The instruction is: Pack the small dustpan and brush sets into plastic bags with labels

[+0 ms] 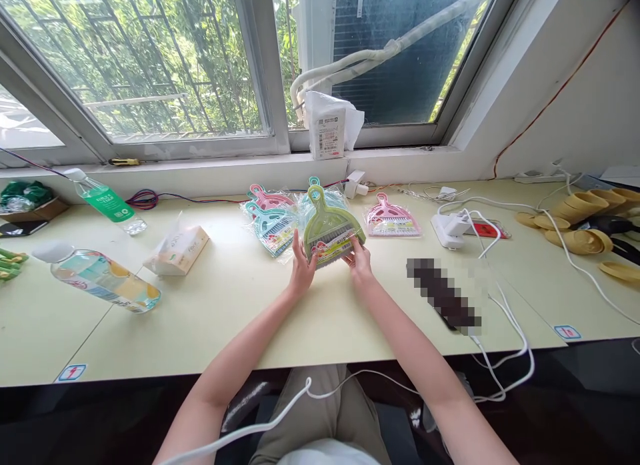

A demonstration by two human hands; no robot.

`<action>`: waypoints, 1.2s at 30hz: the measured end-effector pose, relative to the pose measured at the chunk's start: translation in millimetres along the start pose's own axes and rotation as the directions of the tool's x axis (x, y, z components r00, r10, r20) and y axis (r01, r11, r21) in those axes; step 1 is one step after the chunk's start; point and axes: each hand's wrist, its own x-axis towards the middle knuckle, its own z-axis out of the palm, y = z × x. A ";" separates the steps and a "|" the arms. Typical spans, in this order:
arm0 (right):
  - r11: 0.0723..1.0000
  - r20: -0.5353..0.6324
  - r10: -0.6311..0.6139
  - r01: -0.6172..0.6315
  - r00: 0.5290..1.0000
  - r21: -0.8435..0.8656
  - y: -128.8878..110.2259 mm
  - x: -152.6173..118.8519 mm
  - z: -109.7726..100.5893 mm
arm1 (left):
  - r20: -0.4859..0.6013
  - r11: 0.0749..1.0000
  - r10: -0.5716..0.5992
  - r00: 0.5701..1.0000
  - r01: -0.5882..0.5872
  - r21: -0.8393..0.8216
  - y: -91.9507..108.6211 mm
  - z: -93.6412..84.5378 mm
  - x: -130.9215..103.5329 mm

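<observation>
Between my two hands is a green dustpan and brush set [331, 226] in clear wrapping, its handle pointing away from me. My left hand [301, 266] grips its lower left corner, fingers closed on it. At the lower right edge my right hand [359, 257] holds it with bent fingers. Blue sets lie behind and to the left, one a blue set [274, 226] partly over a pink set [265, 197]. Another pink set [393, 217] lies apart on the right.
Bottles [107, 278] and a tissue pack [177, 248] are on the table [220, 318] at left. A power strip [447, 230] with white cables, a blurred phone-like object [443, 295] and yellow cups [583, 205] are at right. A tissue box [329, 133] stands on the sill.
</observation>
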 end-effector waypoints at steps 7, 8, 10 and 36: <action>0.999 0.384 -0.054 0.047 0.922 0.026 -5.9 -8.5 8.1 | -0.101 0.991 0.115 0.988 -0.106 0.086 0.9 -8.6 3.1; 0.998 0.435 -0.054 0.055 0.899 0.011 -4.9 -10.2 9.2 | -0.123 0.982 0.158 0.980 -0.143 0.125 1.4 -11.0 4.1; 0.997 0.457 -0.063 0.075 0.887 -0.009 -1.3 -12.1 10.6 | -0.145 0.961 0.231 0.962 -0.202 0.188 1.9 -14.3 5.6; 0.986 0.056 -0.168 0.167 0.984 0.020 4.2 -18.6 6.8 | 0.247 0.915 -0.290 0.924 0.344 -0.210 0.2 2.7 3.2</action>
